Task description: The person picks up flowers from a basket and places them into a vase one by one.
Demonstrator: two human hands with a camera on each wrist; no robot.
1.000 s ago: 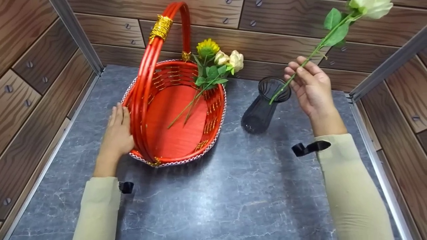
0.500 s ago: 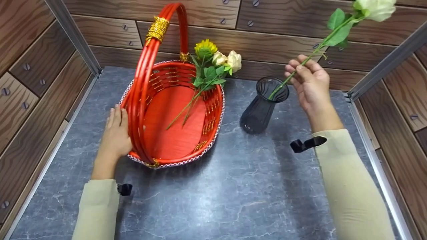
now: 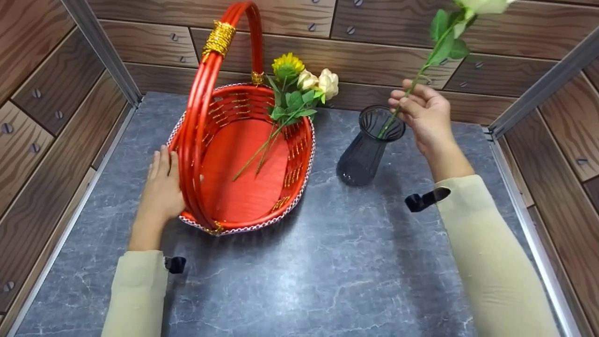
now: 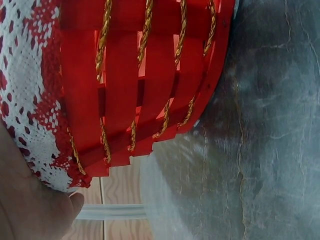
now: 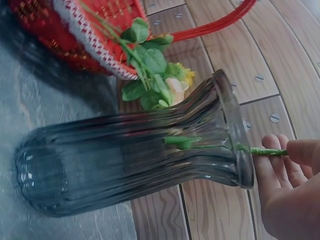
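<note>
My right hand (image 3: 429, 117) pinches the green stem of a white rose (image 3: 484, 5) between thumb and fingers. The stem's lower end is inside the mouth of a dark, see-through glass vase (image 3: 360, 159), as the right wrist view also shows with the stem tip (image 5: 180, 142) within the vase neck. My left hand (image 3: 161, 192) rests against the left side of a red woven basket (image 3: 243, 229), fingers straight along its rim. In the left wrist view the hand (image 4: 30, 200) touches the white lace trim (image 4: 27, 95) of the basket.
Inside the basket's right side lean a yellow flower (image 3: 288, 66) and pale cream roses (image 3: 329, 84), their stems crossing the basket floor. A tall red handle (image 3: 201, 103) arches over it. Wood-patterned walls (image 3: 374, 56) enclose the grey marbled table (image 3: 290, 281) on three sides.
The right hand has moved a little left with the white rose, and the stem end has gone from over the vase rim into its mouth. The left hand stays on the basket.
</note>
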